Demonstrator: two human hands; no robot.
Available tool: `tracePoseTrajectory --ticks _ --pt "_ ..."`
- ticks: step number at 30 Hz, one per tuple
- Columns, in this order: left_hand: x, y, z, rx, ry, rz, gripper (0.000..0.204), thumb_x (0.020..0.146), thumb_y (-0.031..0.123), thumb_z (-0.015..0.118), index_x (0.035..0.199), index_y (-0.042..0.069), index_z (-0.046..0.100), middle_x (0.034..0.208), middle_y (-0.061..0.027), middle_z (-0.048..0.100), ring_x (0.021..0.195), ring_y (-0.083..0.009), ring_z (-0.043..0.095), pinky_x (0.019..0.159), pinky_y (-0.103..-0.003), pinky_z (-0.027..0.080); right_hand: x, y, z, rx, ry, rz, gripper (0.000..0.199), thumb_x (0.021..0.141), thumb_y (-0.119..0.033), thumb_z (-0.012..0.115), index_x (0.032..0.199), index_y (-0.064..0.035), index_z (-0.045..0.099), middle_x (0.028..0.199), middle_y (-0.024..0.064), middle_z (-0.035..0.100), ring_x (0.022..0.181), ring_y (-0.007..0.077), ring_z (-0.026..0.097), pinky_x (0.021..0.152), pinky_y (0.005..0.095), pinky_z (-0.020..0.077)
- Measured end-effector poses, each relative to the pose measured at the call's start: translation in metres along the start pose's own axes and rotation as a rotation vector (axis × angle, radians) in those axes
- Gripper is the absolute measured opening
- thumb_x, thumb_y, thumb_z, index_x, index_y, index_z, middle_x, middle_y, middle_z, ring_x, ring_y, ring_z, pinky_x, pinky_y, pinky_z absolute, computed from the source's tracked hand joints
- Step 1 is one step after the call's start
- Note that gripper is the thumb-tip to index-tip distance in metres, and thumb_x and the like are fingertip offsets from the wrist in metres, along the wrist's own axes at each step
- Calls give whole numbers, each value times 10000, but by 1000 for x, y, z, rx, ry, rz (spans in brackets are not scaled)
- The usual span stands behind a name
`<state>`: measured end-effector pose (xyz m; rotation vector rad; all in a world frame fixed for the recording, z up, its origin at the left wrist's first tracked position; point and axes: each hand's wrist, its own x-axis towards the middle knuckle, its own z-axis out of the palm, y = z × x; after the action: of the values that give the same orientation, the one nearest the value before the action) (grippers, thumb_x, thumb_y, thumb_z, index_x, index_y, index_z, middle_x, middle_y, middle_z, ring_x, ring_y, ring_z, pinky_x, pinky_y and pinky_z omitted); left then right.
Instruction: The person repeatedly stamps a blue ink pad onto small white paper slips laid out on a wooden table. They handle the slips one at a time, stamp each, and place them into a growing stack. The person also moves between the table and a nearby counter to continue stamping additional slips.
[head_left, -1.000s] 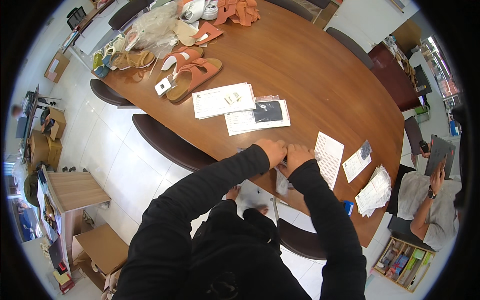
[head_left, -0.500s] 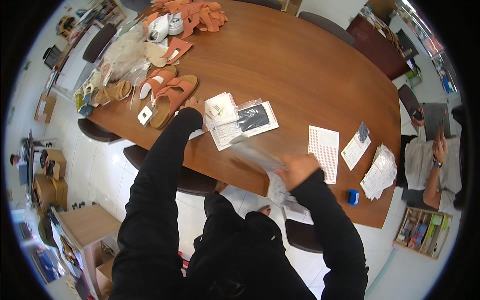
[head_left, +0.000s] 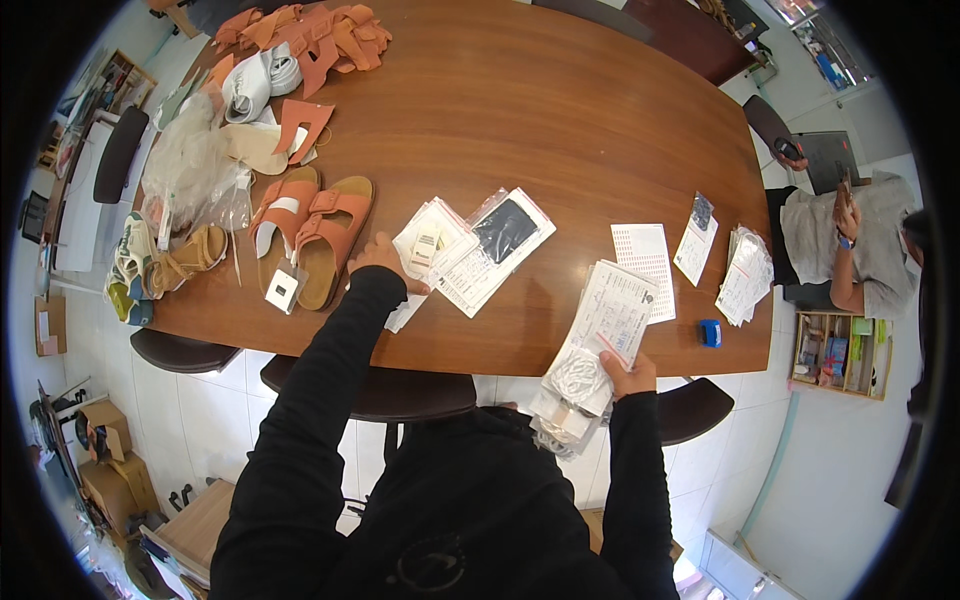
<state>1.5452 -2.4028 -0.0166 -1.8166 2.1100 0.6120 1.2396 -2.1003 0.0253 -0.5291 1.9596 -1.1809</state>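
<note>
The left hand (head_left: 378, 256) lies flat, its grip open, on a white printed paper packet (head_left: 432, 248) on the brown wooden table (head_left: 560, 120). The right hand (head_left: 622, 372), near the table's edge, has its grip clamped on a clear plastic bag with printed sheet (head_left: 598, 335). Orange cork-soled sandals (head_left: 312, 238) lie just left of the left grip.

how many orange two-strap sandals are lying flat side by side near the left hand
2: one orange sandal on the left, the other sandal right beside it, nearer the left hand. More may lie hidden in the far shoe-parts pile.

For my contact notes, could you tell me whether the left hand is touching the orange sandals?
Apart: the head view shows bare wood between the left hand and the orange sandals.
</note>
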Motion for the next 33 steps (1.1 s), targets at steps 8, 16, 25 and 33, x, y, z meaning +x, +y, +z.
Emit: tracePoseTrajectory --ticks 8,16,25,33 --pt "9 -51 8 -830 2 283 593 803 381 791 1099 -83 569 995 -236 683 896 -308 689 820 -384 532 12 9 21 121 15 -25 334 857 -113 727 1116 85 657 1061 154 708 935 179 664 841 312 523" --pt "-17 -44 31 -182 61 223 623 774 421 798 1113 -62 599 971 -246 674 907 -403 664 835 -429 520 13 8 6 -23 28 -71 361 865 -107 718 1155 93 640 1103 165 696 963 193 664 851 324 525" --pt "-31 34 66 -908 -264 580 340 915 242 671 1132 -18 654 1022 -164 715 922 -238 688 810 -348 526 42 60 -22 651 -142 115 445 929 -201 684 1286 45 581 1196 134 658 1057 206 645 933 342 507" --pt "-13 185 102 -413 180 606 414 801 272 733 1011 -74 644 994 -296 650 924 -447 623 829 -463 504 91 64 31 688 -35 396 426 883 -251 763 1164 46 645 1030 94 700 872 153 677 766 296 557"
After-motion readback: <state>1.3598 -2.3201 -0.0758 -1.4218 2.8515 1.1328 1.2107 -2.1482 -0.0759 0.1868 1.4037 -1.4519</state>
